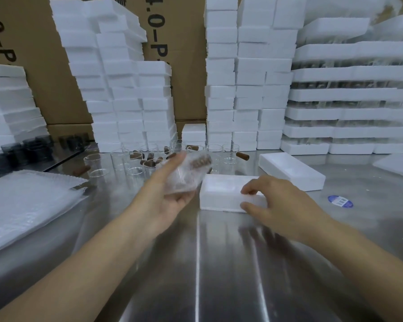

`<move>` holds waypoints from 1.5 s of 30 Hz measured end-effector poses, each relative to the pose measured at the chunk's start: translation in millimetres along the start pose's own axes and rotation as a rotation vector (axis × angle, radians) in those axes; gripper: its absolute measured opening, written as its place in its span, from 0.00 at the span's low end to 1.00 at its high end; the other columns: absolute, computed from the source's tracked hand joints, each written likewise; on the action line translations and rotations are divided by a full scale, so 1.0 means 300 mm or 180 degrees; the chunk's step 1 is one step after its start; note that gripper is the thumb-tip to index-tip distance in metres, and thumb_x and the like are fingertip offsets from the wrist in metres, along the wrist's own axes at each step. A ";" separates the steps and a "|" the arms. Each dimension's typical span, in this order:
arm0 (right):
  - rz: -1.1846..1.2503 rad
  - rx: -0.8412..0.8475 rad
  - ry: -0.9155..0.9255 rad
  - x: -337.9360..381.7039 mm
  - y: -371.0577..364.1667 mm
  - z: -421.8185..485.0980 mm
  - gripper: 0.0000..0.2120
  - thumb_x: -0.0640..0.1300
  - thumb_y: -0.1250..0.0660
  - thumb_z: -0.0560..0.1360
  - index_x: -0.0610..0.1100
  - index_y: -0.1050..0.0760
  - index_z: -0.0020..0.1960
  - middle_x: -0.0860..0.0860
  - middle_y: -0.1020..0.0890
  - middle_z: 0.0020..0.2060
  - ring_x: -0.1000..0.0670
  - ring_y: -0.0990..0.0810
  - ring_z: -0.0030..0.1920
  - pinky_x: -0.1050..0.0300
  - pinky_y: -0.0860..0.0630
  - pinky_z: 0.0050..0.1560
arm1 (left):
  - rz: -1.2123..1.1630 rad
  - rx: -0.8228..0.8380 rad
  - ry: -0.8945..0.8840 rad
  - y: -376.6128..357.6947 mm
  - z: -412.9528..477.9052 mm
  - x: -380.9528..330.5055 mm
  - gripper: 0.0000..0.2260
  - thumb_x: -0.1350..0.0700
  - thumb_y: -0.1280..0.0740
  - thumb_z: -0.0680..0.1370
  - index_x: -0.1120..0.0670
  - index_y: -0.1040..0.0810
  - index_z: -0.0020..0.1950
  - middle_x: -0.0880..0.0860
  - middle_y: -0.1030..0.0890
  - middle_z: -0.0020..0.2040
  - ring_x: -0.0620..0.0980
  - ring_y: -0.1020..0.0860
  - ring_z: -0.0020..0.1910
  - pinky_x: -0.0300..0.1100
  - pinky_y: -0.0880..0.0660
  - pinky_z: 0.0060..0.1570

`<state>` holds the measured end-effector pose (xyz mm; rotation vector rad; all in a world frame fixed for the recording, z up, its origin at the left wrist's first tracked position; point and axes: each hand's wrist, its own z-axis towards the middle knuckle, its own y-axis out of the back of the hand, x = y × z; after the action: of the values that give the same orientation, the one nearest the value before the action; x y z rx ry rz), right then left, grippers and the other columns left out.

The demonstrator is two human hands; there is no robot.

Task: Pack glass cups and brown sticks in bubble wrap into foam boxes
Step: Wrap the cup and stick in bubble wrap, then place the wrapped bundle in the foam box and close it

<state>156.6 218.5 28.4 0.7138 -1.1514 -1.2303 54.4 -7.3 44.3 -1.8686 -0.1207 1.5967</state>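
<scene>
Over steel table (219,263): left hand (172,196) gripped clear bubble-wrap bundle (184,176), brown stick (200,161) inside, long axis rising up-right.
Right hand (277,205): pinched near-right corner of white rectangular foam box (221,194), long axis left-right.
Brown cardboard cartons (184,43): read "4.0-P".
Blue oval sticker (340,201): text unreadable.

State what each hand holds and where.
The left hand grips the bubble-wrapped bundle by its lower end; right hand grips the foam box at its near right end.
</scene>
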 end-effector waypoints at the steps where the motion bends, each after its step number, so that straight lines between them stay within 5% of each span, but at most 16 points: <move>1: -0.0014 -0.0012 0.0055 0.004 0.001 -0.001 0.12 0.59 0.33 0.79 0.60 0.22 0.61 0.62 0.21 0.57 0.58 0.25 0.53 0.54 0.25 0.56 | -0.0399 -0.0002 0.0071 0.004 0.001 -0.011 0.20 0.52 0.24 0.75 0.56 0.17 0.65 0.59 0.13 0.61 0.53 0.13 0.51 0.43 0.20 0.52; 4: 0.0077 0.0011 0.0390 0.033 0.008 -0.008 0.09 0.58 0.32 0.79 0.61 0.20 0.58 0.64 0.20 0.52 0.63 0.26 0.45 0.58 0.28 0.50 | -0.0760 0.0029 0.0045 0.017 0.012 -0.022 0.22 0.59 0.33 0.80 0.60 0.25 0.75 0.64 0.18 0.69 0.62 0.17 0.67 0.48 0.20 0.62; 6: 0.0134 0.0100 0.0593 0.061 0.005 -0.018 0.10 0.59 0.33 0.78 0.62 0.21 0.58 0.65 0.20 0.51 0.68 0.26 0.44 0.58 0.26 0.49 | -0.0275 0.0082 -0.0168 0.006 0.012 -0.013 0.19 0.62 0.34 0.81 0.60 0.24 0.73 0.63 0.16 0.68 0.58 0.17 0.66 0.47 0.21 0.65; 9: 0.0098 0.0114 0.0713 0.094 0.000 -0.033 0.09 0.60 0.34 0.78 0.61 0.24 0.57 0.65 0.21 0.51 0.70 0.27 0.44 0.57 0.26 0.45 | 0.0666 0.0317 -0.0524 -0.001 0.013 0.002 0.28 0.62 0.24 0.71 0.56 0.22 0.72 0.58 0.14 0.64 0.52 0.14 0.55 0.43 0.17 0.52; 14: 0.0186 0.0070 0.0693 0.102 0.011 -0.041 0.06 0.58 0.34 0.76 0.58 0.29 0.48 0.69 0.22 0.46 0.64 0.26 0.42 0.59 0.35 0.35 | 0.2212 0.0321 -0.0819 0.032 0.025 0.036 0.31 0.51 0.17 0.61 0.38 0.20 0.62 0.52 0.15 0.65 0.55 0.18 0.67 0.58 0.21 0.67; 17: 0.0205 0.0045 0.0694 0.105 0.011 -0.042 0.04 0.57 0.35 0.75 0.59 0.29 0.47 0.70 0.22 0.46 0.63 0.25 0.43 0.60 0.35 0.34 | 0.2989 0.0479 -0.0902 0.050 0.031 0.051 0.29 0.47 0.18 0.64 0.37 0.24 0.62 0.46 0.16 0.61 0.51 0.17 0.61 0.55 0.18 0.61; 22: 0.0255 0.0028 0.0708 0.095 0.004 -0.038 0.05 0.56 0.35 0.75 0.58 0.29 0.46 0.77 0.26 0.45 0.66 0.26 0.43 0.61 0.38 0.34 | 0.4163 0.0525 -0.1218 0.075 0.033 0.026 0.29 0.31 0.27 0.66 0.33 0.32 0.63 0.36 0.25 0.69 0.40 0.26 0.68 0.46 0.28 0.65; 26: 0.0250 -0.0008 0.0741 0.088 -0.001 -0.032 0.04 0.55 0.35 0.75 0.58 0.29 0.46 0.78 0.26 0.44 0.67 0.26 0.41 0.61 0.38 0.33 | 0.4131 0.0653 -0.1095 0.096 0.040 0.027 0.27 0.40 0.25 0.69 0.33 0.33 0.64 0.37 0.25 0.67 0.46 0.22 0.63 0.51 0.23 0.64; 30: 0.0220 -0.0119 0.0761 0.071 -0.006 -0.025 0.03 0.57 0.36 0.76 0.59 0.29 0.48 0.73 0.22 0.47 0.67 0.25 0.42 0.63 0.38 0.34 | 0.3863 0.0921 -0.1005 0.103 0.047 0.027 0.30 0.42 0.26 0.71 0.31 0.33 0.70 0.26 0.29 0.68 0.24 0.32 0.68 0.31 0.33 0.62; 33: 0.0312 -0.0281 0.0639 0.049 -0.017 -0.011 0.05 0.57 0.36 0.77 0.60 0.28 0.52 0.66 0.20 0.50 0.66 0.24 0.42 0.62 0.34 0.36 | 0.3865 0.0938 -0.1017 0.102 0.046 0.028 0.32 0.36 0.27 0.73 0.30 0.34 0.75 0.17 0.33 0.65 0.17 0.37 0.66 0.27 0.36 0.60; 39: 0.0459 -0.0402 0.0418 0.028 -0.036 0.001 0.20 0.59 0.34 0.80 0.60 0.27 0.71 0.66 0.22 0.62 0.74 0.29 0.43 0.62 0.33 0.51 | 0.3958 0.0875 -0.0769 0.107 0.053 0.040 0.30 0.37 0.33 0.73 0.28 0.34 0.76 0.36 0.32 0.77 0.40 0.34 0.75 0.42 0.37 0.68; 45: 0.0321 -0.0368 0.0597 0.028 -0.030 0.003 0.13 0.60 0.36 0.79 0.59 0.21 0.60 0.64 0.18 0.52 0.69 0.26 0.43 0.68 0.32 0.45 | 0.3979 0.0955 -0.0750 0.107 0.054 0.047 0.29 0.41 0.38 0.71 0.26 0.32 0.73 0.36 0.32 0.78 0.42 0.35 0.77 0.49 0.37 0.73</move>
<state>152.0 208.4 22.8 0.6613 -0.9431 -1.1109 32.0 -18.6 14.7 -1.5089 1.3417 2.3955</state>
